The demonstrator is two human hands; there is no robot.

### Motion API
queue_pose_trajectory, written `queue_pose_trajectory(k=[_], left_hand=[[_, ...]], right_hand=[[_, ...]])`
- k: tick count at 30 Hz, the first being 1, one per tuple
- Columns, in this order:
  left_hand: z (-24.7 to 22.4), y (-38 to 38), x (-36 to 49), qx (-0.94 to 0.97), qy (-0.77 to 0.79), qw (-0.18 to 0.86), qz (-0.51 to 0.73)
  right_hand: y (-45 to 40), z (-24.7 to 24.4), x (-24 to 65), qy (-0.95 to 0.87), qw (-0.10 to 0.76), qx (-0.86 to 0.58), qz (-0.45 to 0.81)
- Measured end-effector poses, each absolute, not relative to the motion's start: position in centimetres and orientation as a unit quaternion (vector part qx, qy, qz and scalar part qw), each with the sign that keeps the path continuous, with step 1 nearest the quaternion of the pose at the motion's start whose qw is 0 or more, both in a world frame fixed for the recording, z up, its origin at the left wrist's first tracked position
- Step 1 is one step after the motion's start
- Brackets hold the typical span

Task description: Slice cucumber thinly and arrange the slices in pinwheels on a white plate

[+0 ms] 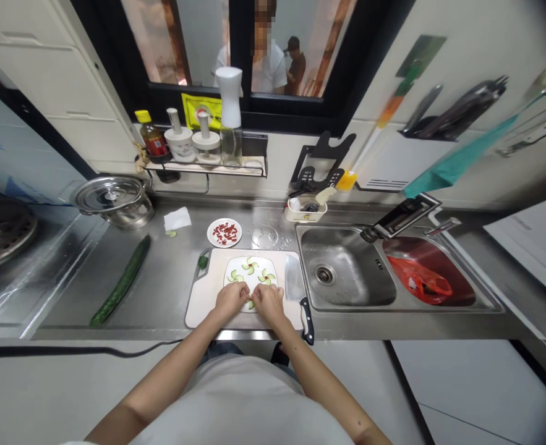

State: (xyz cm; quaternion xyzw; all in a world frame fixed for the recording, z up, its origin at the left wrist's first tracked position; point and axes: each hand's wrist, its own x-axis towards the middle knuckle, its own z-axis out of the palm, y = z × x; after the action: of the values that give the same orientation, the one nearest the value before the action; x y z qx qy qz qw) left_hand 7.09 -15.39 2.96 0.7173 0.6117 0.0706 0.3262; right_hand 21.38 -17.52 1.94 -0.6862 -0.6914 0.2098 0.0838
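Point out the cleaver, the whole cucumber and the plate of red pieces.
Cleaver [294, 278]: head view, on the blade.
Whole cucumber [122, 284]: head view, middle of its length.
Plate of red pieces [210, 237]: head view, on the rim.

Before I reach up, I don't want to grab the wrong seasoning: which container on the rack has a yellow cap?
The leftmost bottle, beside the jars; they and the tall bottle have pale tops.

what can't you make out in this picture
All in the head view:
- Whatever is pinched in the left hand and right hand: hidden by the fingers.
- The near part of the squarish white plate: partly covered by both hands.
- Most of what is in the red bag: hidden by its folds.
- The writing on the sauce bottle: too small.
- The full shape of the dark round item: cut off by the left edge.
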Motion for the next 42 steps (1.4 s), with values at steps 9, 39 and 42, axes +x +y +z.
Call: queue_pose_trajectory(k=[9,39,42], left_hand=[[2.9,-13.4,5.9,0.658,0.633,0.368,0.173],[2.5,-2.9,3.6,0.558,0.759,0.268,0.2],[2.2,-1.1,3.7,0.582,0.749,0.255,0.187]], right_hand=[[-17.4,3.5,21.8,-0.664,0.146,-0.703,0.209],[-17.3,5.0,22.5,-0.65,0.215,-0.699,0.205],[-17.3,4.7,22.7,-0.647,0.224,-0.699,0.206]])
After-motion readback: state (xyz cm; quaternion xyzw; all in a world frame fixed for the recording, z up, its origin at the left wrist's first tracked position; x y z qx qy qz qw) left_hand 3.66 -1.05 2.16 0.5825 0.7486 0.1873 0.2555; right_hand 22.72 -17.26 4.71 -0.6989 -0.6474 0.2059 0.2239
